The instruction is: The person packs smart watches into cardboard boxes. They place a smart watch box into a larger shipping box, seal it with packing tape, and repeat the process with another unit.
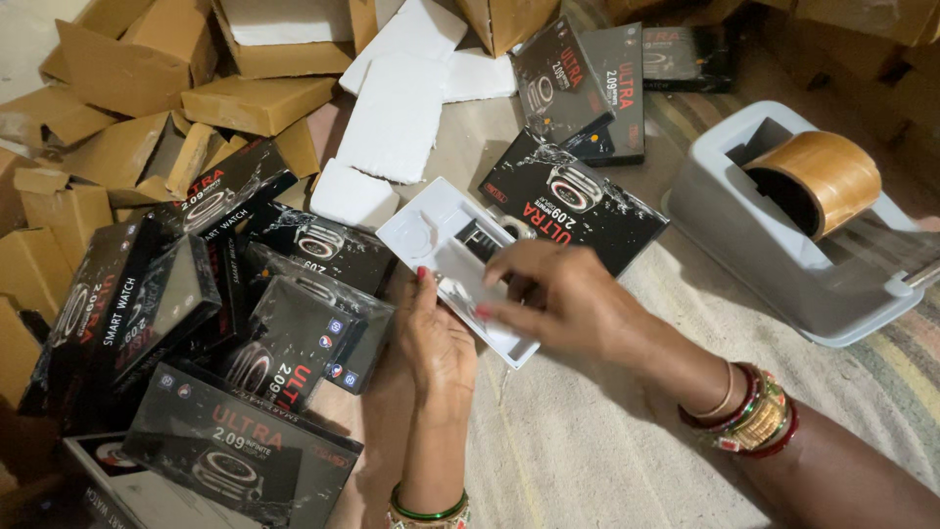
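A white plastic insert tray [438,228] lies on the mat in the middle, with a dark watch part [480,238] set in it. My left hand [434,338] grips the tray's near left edge from below. My right hand [553,294] reaches across the tray's lower right part, fingers curled over it and touching it. Whether those fingers pinch anything is hidden. Both wrists wear bangles.
Several black watch boxes [245,323] pile at the left, more [573,191] lie behind the tray. White foam pieces [397,113] and brown cartons [255,98] fill the back. A grey tape dispenser [783,235] with a brown tape roll sits right. Woven mat [587,441] underneath.
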